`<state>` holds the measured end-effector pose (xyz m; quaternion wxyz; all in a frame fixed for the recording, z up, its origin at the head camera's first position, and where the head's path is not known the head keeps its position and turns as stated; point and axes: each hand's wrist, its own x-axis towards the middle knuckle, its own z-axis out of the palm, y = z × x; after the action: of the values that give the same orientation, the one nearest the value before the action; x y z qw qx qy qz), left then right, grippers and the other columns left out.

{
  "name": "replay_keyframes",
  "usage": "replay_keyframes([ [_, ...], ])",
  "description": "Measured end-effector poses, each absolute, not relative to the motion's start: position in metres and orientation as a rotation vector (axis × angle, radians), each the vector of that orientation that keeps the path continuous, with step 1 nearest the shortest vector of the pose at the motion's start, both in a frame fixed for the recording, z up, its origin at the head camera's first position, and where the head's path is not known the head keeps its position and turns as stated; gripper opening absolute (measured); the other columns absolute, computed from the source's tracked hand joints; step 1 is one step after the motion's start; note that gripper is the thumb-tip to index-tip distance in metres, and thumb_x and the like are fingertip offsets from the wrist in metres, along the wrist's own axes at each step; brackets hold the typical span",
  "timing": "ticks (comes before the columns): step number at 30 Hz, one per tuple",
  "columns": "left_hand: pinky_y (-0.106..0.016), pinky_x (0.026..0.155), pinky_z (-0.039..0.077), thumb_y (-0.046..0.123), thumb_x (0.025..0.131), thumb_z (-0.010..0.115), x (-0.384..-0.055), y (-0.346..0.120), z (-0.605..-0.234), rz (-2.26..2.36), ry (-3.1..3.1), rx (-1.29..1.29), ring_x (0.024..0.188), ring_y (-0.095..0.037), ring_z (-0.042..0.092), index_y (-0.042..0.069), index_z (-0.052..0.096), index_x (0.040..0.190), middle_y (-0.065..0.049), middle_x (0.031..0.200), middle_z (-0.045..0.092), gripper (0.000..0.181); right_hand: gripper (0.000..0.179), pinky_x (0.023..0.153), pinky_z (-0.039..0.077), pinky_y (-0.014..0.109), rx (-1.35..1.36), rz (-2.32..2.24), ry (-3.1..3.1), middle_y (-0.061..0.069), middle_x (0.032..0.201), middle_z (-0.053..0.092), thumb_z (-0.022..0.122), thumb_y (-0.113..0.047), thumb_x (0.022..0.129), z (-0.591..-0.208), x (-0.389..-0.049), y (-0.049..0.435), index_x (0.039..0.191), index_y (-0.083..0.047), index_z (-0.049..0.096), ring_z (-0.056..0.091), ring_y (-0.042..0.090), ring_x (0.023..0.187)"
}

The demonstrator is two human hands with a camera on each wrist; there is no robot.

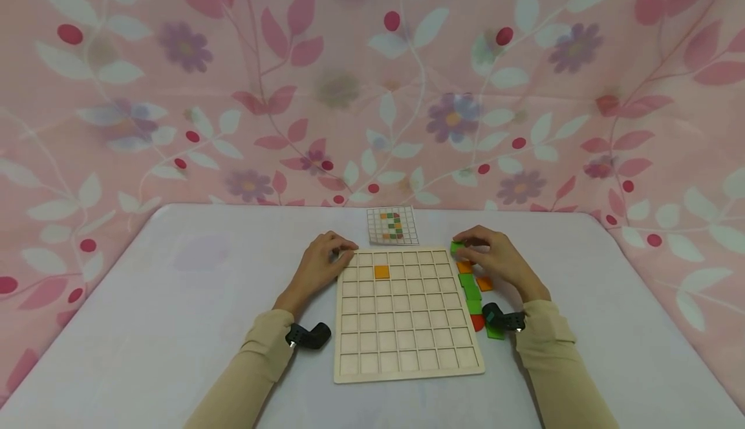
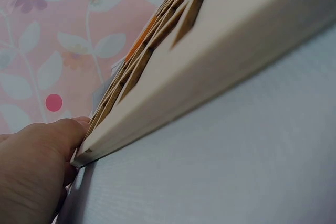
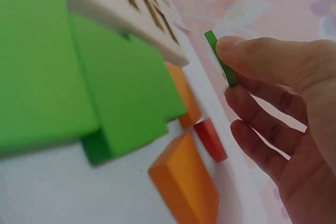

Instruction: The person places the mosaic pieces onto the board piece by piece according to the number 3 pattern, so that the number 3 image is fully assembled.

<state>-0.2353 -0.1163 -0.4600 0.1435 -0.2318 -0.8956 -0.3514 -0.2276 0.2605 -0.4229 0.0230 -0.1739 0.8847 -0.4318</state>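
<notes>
A pale wooden grid board (image 1: 407, 319) lies flat, with one orange square tile (image 1: 381, 272) in a cell near its top left. At its far left corner my left hand (image 1: 323, 261) grips the edge; in the left wrist view the thumb (image 2: 65, 135) lies along the corner and the other fingers are mostly hidden behind it. Beyond the board's far right corner, my right hand (image 1: 491, 254) pinches a thin green tile (image 3: 221, 59) between thumb and fingertips, held on edge above the tabletop. Just below that hand lie green tiles (image 3: 121, 82) and orange tiles (image 3: 189, 182).
A small pattern card (image 1: 392, 225) with a coloured grid lies behind the board. Along the board's right side sit several loose tiles, among them a red piece (image 1: 477, 322) and a green one (image 1: 495, 332) by the right wrist. A floral cloth (image 1: 372, 92) hangs behind the white table (image 1: 233, 267).
</notes>
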Motion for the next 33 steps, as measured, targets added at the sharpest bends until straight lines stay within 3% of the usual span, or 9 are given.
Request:
replay_keyframes([
  [33,-0.031,0.073,0.04,0.02,0.09,0.064,-0.235,-0.115,-0.458,-1.02,-2.613,-0.644,0.08,-0.015,0.051,0.015,0.074,0.099,-0.001,0.091,0.063,0.014,0.022,0.096,0.043,0.05,-0.63,-1.308,2.723,0.001,0.111,0.064,0.068,-0.026,0.087,-0.414,-0.226,0.235,0.107,-0.018,0.067,0.058,0.02,0.103],
])
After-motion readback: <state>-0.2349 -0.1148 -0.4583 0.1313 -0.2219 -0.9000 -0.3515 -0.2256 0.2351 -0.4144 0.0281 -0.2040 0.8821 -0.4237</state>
